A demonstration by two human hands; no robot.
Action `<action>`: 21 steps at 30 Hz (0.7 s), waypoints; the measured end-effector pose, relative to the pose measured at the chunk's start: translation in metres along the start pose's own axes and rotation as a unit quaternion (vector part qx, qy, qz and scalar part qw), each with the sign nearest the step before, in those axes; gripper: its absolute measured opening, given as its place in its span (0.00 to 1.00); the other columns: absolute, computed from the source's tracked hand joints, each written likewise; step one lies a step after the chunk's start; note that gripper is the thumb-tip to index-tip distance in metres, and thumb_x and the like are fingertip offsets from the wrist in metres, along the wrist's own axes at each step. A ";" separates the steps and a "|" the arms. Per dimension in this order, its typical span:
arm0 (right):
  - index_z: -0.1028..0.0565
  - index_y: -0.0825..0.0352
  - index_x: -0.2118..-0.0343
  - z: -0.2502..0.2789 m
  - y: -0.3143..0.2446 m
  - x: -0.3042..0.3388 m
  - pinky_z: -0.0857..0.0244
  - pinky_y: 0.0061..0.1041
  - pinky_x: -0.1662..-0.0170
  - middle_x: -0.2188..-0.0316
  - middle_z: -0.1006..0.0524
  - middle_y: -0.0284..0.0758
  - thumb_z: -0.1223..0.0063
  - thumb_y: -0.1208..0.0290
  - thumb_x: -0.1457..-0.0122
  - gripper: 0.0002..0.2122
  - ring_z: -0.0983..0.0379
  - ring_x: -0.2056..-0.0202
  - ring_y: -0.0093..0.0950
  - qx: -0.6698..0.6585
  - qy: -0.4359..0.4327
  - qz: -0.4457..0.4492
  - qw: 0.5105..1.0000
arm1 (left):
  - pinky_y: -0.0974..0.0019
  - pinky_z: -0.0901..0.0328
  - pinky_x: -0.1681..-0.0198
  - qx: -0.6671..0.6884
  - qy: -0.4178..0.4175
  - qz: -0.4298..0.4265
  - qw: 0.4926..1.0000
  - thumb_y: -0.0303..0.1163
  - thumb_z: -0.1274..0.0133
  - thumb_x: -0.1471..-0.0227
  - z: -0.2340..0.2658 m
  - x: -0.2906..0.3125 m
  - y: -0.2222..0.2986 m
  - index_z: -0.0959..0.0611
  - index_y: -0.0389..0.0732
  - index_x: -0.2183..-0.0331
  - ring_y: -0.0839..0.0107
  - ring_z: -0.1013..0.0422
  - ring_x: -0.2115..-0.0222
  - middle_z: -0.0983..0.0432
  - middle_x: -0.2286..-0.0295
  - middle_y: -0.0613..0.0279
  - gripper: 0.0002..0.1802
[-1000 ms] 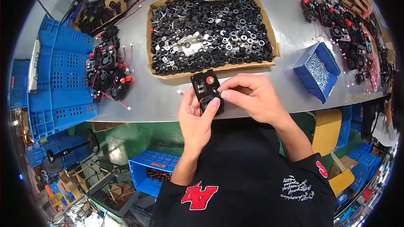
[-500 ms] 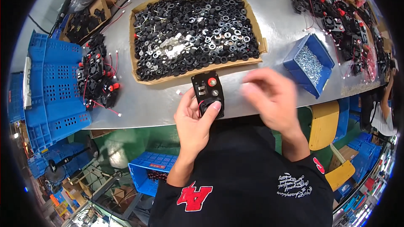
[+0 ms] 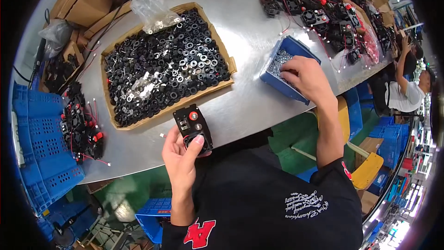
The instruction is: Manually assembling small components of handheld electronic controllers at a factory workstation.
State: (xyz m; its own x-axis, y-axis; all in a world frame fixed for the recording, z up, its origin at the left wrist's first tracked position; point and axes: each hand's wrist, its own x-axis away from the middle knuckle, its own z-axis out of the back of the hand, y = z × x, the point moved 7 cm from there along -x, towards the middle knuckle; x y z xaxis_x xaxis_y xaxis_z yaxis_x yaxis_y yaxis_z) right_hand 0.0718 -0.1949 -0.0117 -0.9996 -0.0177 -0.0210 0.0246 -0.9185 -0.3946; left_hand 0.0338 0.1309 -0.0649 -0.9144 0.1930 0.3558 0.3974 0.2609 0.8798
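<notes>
My left hand (image 3: 181,159) is closed around a black plastic assembly (image 3: 186,115) above the near table edge, its thumb pressed on the lower part. A red round piece (image 3: 193,116) and a silver screw-like piece (image 3: 198,127) show on the assembly's face. Over on the right, my right hand (image 3: 309,79) reaches into a blue bin (image 3: 289,92) of small silver metal pieces, which look like screws (image 3: 276,63). Its fingers are bent together at the surface of the pile; what lies between the fingertips is hidden.
A shallow cardboard tray (image 3: 173,105) of black and silver rings, with a clear plastic bag (image 3: 152,7) on it, lies left of centre. Black assemblies with wires (image 3: 319,17) pile up at the far right, others (image 3: 78,125) beside a blue crate (image 3: 39,134). A person (image 3: 407,90) sits at right.
My right hand has moved away from the assembly to the right, into the blue bin. The left hand keeps its hold on the assembly. The whole view has turned and shifted right.
</notes>
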 end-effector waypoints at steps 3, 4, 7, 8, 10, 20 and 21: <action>0.22 0.70 0.69 0.000 -0.004 -0.004 0.33 0.30 0.65 0.74 0.23 0.41 0.42 0.71 0.49 0.08 0.25 0.72 0.34 0.010 0.012 0.041 0.999 | 0.72 0.26 0.71 0.003 -0.007 0.003 1.000 0.25 0.43 0.50 -0.002 0.001 -0.002 0.33 0.30 0.47 0.77 0.26 0.67 0.23 0.62 0.59 0.29; 0.22 0.70 0.70 0.000 -0.004 -0.004 0.33 0.30 0.66 0.75 0.23 0.41 0.42 0.71 0.49 0.07 0.26 0.73 0.33 0.011 0.013 0.036 0.999 | 0.72 0.26 0.71 -0.001 -0.008 0.003 1.000 0.25 0.43 0.50 -0.003 0.001 -0.001 0.33 0.30 0.47 0.77 0.26 0.67 0.23 0.62 0.59 0.29; 0.22 0.70 0.69 0.005 0.007 -0.002 0.33 0.26 0.67 0.75 0.22 0.39 0.42 0.71 0.48 0.08 0.26 0.73 0.28 -0.033 0.026 -0.047 0.998 | 0.72 0.26 0.71 -0.004 -0.009 0.004 1.000 0.25 0.43 0.49 -0.002 0.002 -0.001 0.33 0.30 0.47 0.77 0.26 0.67 0.23 0.62 0.59 0.29; 0.22 0.70 0.69 0.004 0.006 -0.002 0.33 0.26 0.67 0.75 0.22 0.39 0.42 0.71 0.48 0.08 0.26 0.73 0.28 -0.034 0.024 -0.045 0.998 | 0.72 0.26 0.71 -0.004 -0.006 0.004 1.000 0.25 0.43 0.49 0.000 0.002 0.000 0.33 0.30 0.47 0.77 0.26 0.67 0.23 0.62 0.58 0.29; 0.22 0.71 0.67 0.007 0.018 0.003 0.34 0.20 0.66 0.73 0.21 0.34 0.43 0.73 0.46 0.07 0.27 0.72 0.21 -0.130 0.065 -0.119 0.982 | 0.72 0.26 0.71 -0.004 -0.005 0.004 1.000 0.24 0.43 0.49 0.002 0.004 0.001 0.33 0.29 0.47 0.77 0.26 0.67 0.23 0.62 0.58 0.28; 0.20 0.70 0.69 -0.015 -0.112 0.039 0.33 0.19 0.67 0.72 0.21 0.33 0.40 0.81 0.52 0.06 0.26 0.70 0.21 -0.347 0.009 -0.030 0.937 | 0.76 0.31 0.60 0.003 -0.008 -0.054 0.999 0.16 0.45 0.50 -0.007 0.003 0.002 0.36 0.27 0.46 0.77 0.27 0.61 0.24 0.58 0.55 0.30; 0.20 0.70 0.70 -0.027 -0.130 0.037 0.33 0.20 0.67 0.72 0.20 0.35 0.40 0.80 0.52 0.05 0.25 0.71 0.22 -0.340 -0.017 0.023 0.940 | 0.77 0.33 0.60 -0.005 0.009 -0.070 0.998 0.16 0.45 0.50 -0.006 0.007 0.004 0.36 0.27 0.46 0.78 0.28 0.61 0.24 0.58 0.55 0.30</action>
State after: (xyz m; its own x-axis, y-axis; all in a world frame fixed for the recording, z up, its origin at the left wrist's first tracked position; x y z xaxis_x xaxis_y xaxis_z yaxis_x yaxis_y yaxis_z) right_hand 0.0324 -0.0660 0.0141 -0.9969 -0.0742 -0.0278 0.0584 -0.4512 -0.8905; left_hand 0.0280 0.1276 -0.0570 -0.9621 0.1384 0.2349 0.2652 0.2755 0.9240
